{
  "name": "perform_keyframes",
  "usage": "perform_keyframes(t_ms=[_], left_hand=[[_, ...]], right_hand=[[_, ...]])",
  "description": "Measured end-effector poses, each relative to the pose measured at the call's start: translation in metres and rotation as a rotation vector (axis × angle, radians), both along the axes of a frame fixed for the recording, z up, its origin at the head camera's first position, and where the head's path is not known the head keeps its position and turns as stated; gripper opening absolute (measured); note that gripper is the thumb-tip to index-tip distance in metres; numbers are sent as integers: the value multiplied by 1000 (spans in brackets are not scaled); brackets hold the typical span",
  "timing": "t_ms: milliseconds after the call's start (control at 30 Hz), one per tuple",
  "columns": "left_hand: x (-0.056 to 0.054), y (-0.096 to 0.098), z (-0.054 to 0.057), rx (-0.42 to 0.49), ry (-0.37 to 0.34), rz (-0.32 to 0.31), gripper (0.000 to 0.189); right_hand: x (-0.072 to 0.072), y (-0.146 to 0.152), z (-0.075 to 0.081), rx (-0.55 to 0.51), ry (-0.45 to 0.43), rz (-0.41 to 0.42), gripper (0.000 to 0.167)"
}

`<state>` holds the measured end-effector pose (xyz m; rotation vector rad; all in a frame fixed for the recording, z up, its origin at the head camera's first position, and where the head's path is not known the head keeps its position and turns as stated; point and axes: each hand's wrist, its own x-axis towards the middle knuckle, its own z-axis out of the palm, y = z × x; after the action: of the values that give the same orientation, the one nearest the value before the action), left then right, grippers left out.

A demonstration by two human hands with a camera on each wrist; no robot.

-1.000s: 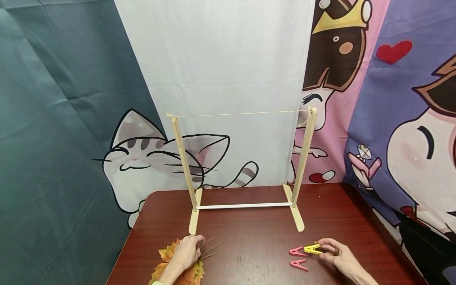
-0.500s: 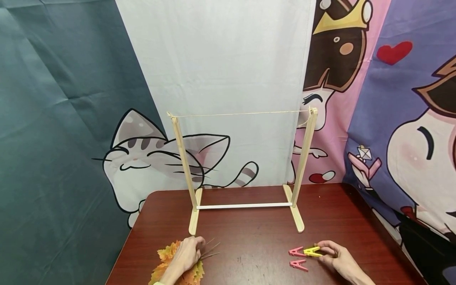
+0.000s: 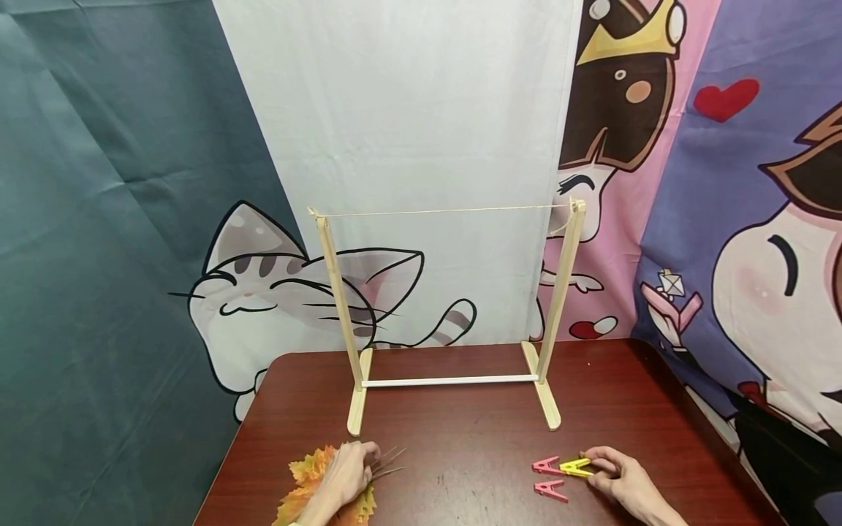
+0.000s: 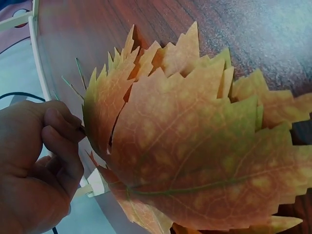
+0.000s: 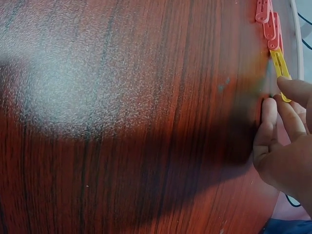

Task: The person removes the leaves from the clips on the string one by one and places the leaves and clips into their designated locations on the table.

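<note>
On the left of the table, my left hand (image 3: 345, 471) lies over a pile of orange and yellow maple leaves (image 3: 305, 467). In the left wrist view its curled fingers pinch a leaf stem at the edge of the leaves (image 4: 185, 141); several thin stems stick out beyond. To the right, thumb and fingers of my right hand (image 3: 628, 482) pinch the end of a yellow clothespin (image 3: 575, 467). Its other end meets one pink clothespin (image 3: 546, 466), and a second pink clothespin (image 3: 551, 490) lies just nearer to me. The right wrist view shows the yellow clothespin (image 5: 279, 66) between the fingertips.
A wooden stand (image 3: 555, 307) rises at the back of the brown table (image 3: 460, 446), with two posts and a white crossbar (image 3: 450, 380) low between them. A thin string (image 3: 441, 211) is stretched between the post tops. Printed cloths (image 3: 421, 109) hang behind.
My right hand has shifted slightly toward me, turning the yellow clothespin a little. The left hand stays nearly still on the leaves, and the pink clothespins keep their places.
</note>
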<state>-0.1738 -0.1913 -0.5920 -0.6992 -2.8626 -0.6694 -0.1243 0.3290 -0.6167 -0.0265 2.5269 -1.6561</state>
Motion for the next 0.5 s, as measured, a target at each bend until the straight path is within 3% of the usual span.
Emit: perform_keyframes(t_ms=[300, 500], left_hand=[[0, 4, -1, 0, -31, 19, 31], [1, 4, -5, -1, 3, -5, 30]], right_hand=[[-1, 0, -2, 39, -6, -12, 41], [-1, 0, 0, 99, -14, -32, 42]])
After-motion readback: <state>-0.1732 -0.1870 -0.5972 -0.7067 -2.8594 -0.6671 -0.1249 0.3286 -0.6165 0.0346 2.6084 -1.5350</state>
